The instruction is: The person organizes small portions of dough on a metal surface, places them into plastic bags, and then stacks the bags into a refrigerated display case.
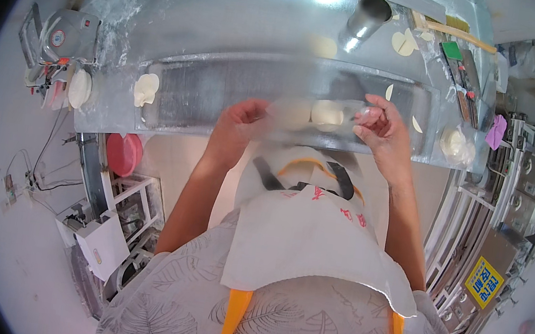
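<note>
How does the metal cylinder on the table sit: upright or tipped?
Upright: the metal cylinder stands on the table, its open round mouth facing up. Its inside is dark, so cannot tell if it's empty.

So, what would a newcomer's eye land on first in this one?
Likely the left hand and right hand near the front edge of the metal worktop, a pale dough disc between them. Next, perhaps, the shiny metal cylinder toward the far side, then the yellow label at lower right.

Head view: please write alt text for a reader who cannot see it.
The left hand and right hand, both bare, flank a pale round piece at a metal worktable; the space between is blurry. Farther back stands a shiny metal cylinder.
</note>
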The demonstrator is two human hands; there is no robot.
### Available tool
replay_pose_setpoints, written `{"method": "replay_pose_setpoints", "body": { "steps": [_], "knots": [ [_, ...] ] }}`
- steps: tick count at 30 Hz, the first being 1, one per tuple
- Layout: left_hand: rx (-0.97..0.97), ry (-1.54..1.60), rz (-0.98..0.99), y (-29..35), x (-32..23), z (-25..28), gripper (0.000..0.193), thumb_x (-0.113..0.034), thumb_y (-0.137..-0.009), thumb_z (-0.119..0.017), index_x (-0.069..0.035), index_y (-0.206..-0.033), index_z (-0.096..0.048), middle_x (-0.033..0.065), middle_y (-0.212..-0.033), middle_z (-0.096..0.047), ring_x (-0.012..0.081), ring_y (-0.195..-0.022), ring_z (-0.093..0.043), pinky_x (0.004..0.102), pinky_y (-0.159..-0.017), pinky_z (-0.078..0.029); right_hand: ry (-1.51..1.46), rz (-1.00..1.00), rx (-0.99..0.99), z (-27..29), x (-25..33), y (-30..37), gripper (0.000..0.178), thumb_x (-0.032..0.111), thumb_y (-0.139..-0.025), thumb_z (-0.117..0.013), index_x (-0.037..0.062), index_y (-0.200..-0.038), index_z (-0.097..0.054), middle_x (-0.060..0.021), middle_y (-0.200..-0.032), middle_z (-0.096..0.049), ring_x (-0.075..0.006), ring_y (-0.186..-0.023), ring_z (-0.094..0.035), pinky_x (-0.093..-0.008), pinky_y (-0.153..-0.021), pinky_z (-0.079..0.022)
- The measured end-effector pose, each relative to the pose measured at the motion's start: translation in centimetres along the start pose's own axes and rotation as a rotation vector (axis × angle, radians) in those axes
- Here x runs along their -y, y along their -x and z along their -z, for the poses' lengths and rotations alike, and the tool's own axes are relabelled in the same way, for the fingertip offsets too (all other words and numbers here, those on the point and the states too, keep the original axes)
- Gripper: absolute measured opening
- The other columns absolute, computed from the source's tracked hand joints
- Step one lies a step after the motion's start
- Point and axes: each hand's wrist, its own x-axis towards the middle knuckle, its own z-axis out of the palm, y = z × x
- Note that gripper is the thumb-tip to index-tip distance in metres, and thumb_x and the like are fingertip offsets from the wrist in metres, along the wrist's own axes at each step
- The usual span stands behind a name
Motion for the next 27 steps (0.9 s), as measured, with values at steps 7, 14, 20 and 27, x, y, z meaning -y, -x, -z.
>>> {"method": "replay_pose_setpoints", "body": {
  "steps": [7,14,20,27],
  "knots": [
    [-0.043,-0.067,-0.333,-1.2,4.4,0.6,0.022,-0.004,-0.096,-0.076,-0.006,-0.117,-0.073,0.0126,-0.156,-0.055,0.0244,-0.135,-0.06,0.0406,-0.117,-0.044,0.301,0.124,0.069,0.5,-2.4,-1.2,0.087,0.015,-0.081,-0.091,0.0133,-0.158,-0.051,-0.0086,-0.147,-0.051,-0.0214,-0.124,-0.058,-0.0379,-0.109,-0.047],
    [-0.029,-0.094,-0.226,-3.3,5.2,-1.1,0.015,-0.013,-0.11,-0.059,-0.002,-0.117,-0.067,0.0121,-0.123,-0.073,0.025,-0.119,-0.068,0.0429,-0.111,-0.049,-0.059,0.134,0.166,-0.9,-6.1,-6.5,0.033,0.022,-0.104,-0.068,0.0055,-0.132,-0.069,-0.0104,-0.129,-0.071,-0.0234,-0.134,-0.058,-0.0401,-0.109,-0.048],
    [-0.13,0.096,-0.181,-6.8,6.2,-4.7,0.021,-0.021,-0.115,-0.054,-0.003,-0.12,-0.063,0.0016,-0.085,-0.061,0.0116,-0.073,-0.058,0.0307,-0.084,-0.054,-0.458,-0.072,0.068,-3.9,-8.7,-8.1,0.024,0.027,-0.111,-0.058,0.0047,-0.112,-0.066,-0.0049,-0.097,-0.069,-0.0138,-0.083,-0.066,-0.0313,-0.077,-0.056],
    [-0.038,0.287,-0.112,-8.6,9.3,-6.8,0.029,-0.031,-0.114,-0.056,-0.006,-0.129,-0.059,-0.0018,-0.09,-0.056,0.0076,-0.074,-0.05,0.0248,-0.069,-0.044,-0.201,-0.259,-0.218,-7.8,-10.5,-9.5,0.025,0.029,-0.111,-0.057,0.0049,-0.11,-0.063,-0.0005,-0.076,-0.055,-0.0098,-0.06,-0.052,-0.0296,-0.053,-0.047]
  ]
}}
